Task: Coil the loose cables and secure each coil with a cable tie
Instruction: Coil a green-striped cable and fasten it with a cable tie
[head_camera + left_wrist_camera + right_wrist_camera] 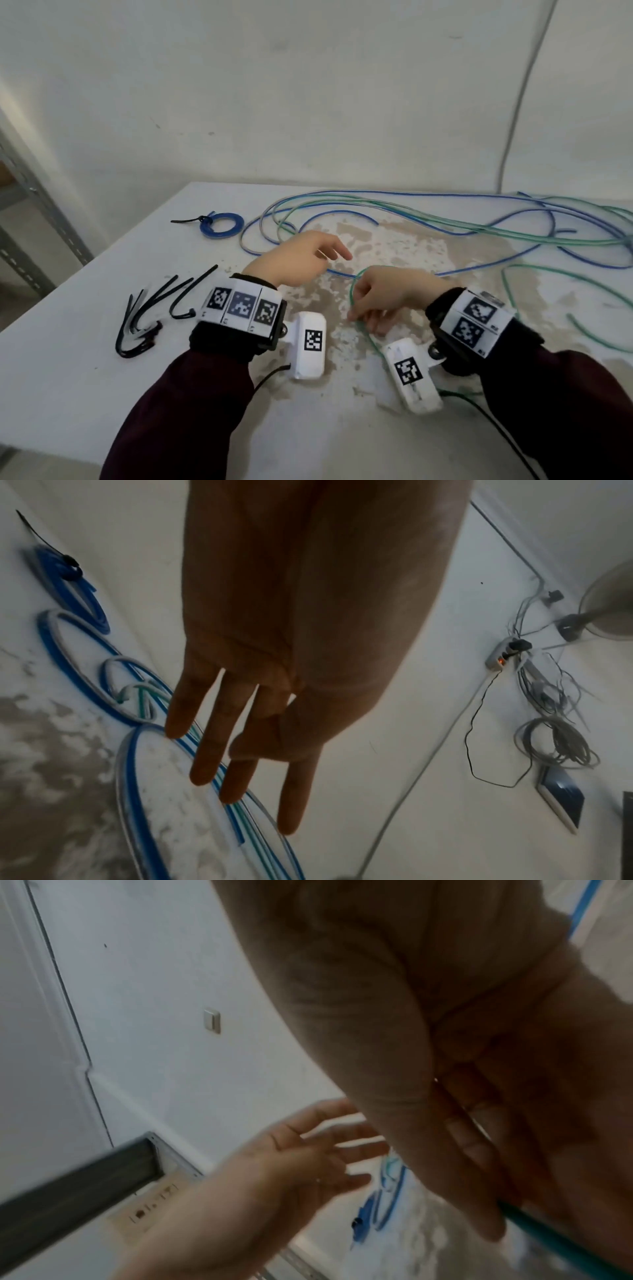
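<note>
The right hand (387,291) has its fingers curled round a green cable (354,291), and this grip holds a small loop of it above the middle of the worktop (68,377); from the fingers the same green cable runs down towards the near edge, passing under the white camera on the right wrist. In the right wrist view the green cable (548,1234) comes out from under the curled fingers (469,1145) of the right hand (462,1069), low on the right. The left hand (301,257) hovers just left of and beyond the right hand, its grip open, fingers loose and spread and holding nothing; the left wrist view shows the left hand (308,615) with straight fingers (205,750) above the loose blue and green cables (240,823), though whether they touch cannot be told. The loose cables (445,212), blue, green and grey, sprawl in wide loops over the far and right parts of the worktop. At the far left lies a small blue coil (222,224) already bound with a black cable tie (191,220) whose tail sticks out to the left. A bunch of spare black cable ties (150,315) lies at the left, just beside the left wrist. The worktop's white surface is worn to brown patches in the middle. A grey cable (524,96) hangs down the wall (239,85) at the far right.
</note>
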Available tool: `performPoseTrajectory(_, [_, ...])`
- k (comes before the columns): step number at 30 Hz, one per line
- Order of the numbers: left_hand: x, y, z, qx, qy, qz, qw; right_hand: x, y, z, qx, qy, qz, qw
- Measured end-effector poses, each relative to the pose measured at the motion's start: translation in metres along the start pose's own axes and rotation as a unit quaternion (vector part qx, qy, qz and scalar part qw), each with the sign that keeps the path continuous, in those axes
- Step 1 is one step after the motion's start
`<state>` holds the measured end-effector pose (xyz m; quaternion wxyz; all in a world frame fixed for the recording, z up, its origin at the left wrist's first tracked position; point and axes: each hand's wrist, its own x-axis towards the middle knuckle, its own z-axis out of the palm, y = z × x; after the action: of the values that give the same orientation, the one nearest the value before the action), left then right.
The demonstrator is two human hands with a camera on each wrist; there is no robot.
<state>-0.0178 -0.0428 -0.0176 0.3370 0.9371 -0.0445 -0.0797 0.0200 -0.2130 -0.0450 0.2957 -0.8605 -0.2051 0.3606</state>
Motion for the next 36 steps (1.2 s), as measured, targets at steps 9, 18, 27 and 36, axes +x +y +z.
performPoseTrajectory(9, [0.003, 0.024, 0.024, -0.101, 0.101, 0.122, 0.982, -0.079, 0.001, -0.048, 0.177, 0.051, -0.182, 0.966])
performPoseTrajectory(18, [0.014, 0.044, 0.042, -0.425, 0.17, 0.087, 0.885, -0.112, 0.052, -0.071, 0.14, 0.24, -0.176, 0.944])
performPoseTrajectory(27, [0.018, 0.064, 0.083, -0.533, 0.049, 0.069, 0.842, -0.074, 0.066, -0.044, 0.358, 0.304, -0.252, 0.846])
performPoseTrajectory(36, [0.014, 0.066, 0.088, -0.503, 0.035, 0.102, 0.858, -0.067, 0.065, -0.029, 0.367, 0.15, -0.249, 0.884])
